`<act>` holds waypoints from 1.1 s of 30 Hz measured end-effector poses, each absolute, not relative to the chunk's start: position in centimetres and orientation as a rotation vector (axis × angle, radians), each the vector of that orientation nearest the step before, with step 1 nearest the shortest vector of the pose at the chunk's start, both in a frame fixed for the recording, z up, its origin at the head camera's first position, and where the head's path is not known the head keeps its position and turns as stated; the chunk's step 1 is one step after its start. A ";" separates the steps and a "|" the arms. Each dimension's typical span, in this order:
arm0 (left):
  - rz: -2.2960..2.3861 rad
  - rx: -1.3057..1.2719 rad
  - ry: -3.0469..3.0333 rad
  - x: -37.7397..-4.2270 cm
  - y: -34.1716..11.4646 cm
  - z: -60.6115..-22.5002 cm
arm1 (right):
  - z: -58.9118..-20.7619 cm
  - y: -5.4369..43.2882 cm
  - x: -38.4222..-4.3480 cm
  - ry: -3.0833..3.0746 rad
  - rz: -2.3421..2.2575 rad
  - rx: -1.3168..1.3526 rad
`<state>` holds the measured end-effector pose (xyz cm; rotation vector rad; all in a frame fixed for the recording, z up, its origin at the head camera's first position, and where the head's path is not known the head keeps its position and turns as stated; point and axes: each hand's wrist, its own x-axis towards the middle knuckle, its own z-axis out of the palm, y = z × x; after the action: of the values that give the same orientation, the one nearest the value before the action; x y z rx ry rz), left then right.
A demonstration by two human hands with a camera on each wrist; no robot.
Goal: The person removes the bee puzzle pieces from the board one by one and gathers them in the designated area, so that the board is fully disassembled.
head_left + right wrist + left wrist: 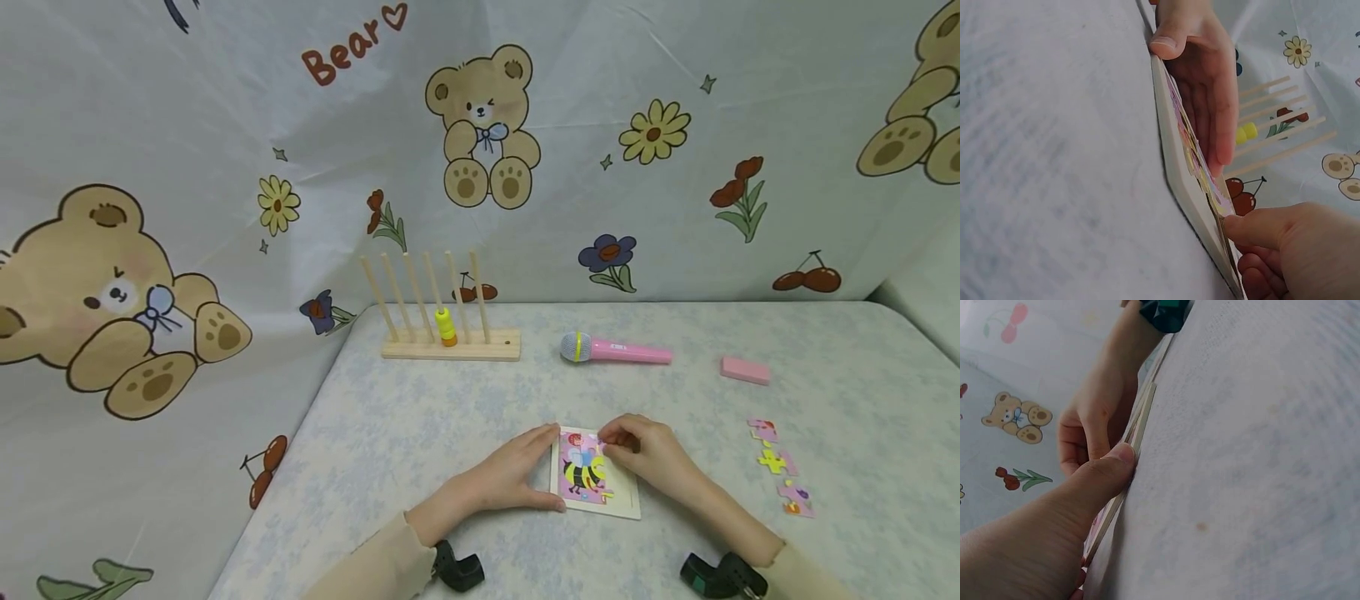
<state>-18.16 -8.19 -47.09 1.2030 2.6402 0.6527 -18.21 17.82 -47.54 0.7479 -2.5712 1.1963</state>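
Observation:
A small jigsaw puzzle board point(624, 498) with a pale frame lies in front of me. Assembled pieces on its left show a bee point(583, 475) against pink, while bare board shows at the lower right. Along the left side, my left hand point(517, 473) rests with fingers extended at the far corner and its thumb point(1124, 455) against the near corner. My right hand point(651, 452) bends over the board's upper right, its thumb and fingertips pinching a puzzle piece point(1221, 220) at the picture's edge. The fingers mostly hide that piece.
Several loose puzzle pieces point(774, 460) lie in a column to the right. Behind them is a pink block point(745, 371). A pink toy microphone point(630, 352) lies beyond the board. Back left stands a wooden peg rack point(491, 350) with yellow and orange beads point(446, 327).

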 end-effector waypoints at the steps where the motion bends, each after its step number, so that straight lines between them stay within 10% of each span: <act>1: 0.653 1.203 2.642 -18.2 -8.2 -47.1 | -47.5 17.8 -18.2 -2.567 1.194 0.748; 33: 0.628 1.207 2.664 -18.0 -8.2 -47.0 | -47.0 17.2 -17.6 -2.631 1.217 0.739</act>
<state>-18.04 -8.22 -46.99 1.2069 2.6635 0.6284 -17.60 17.23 -47.03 0.7387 -2.6308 1.2168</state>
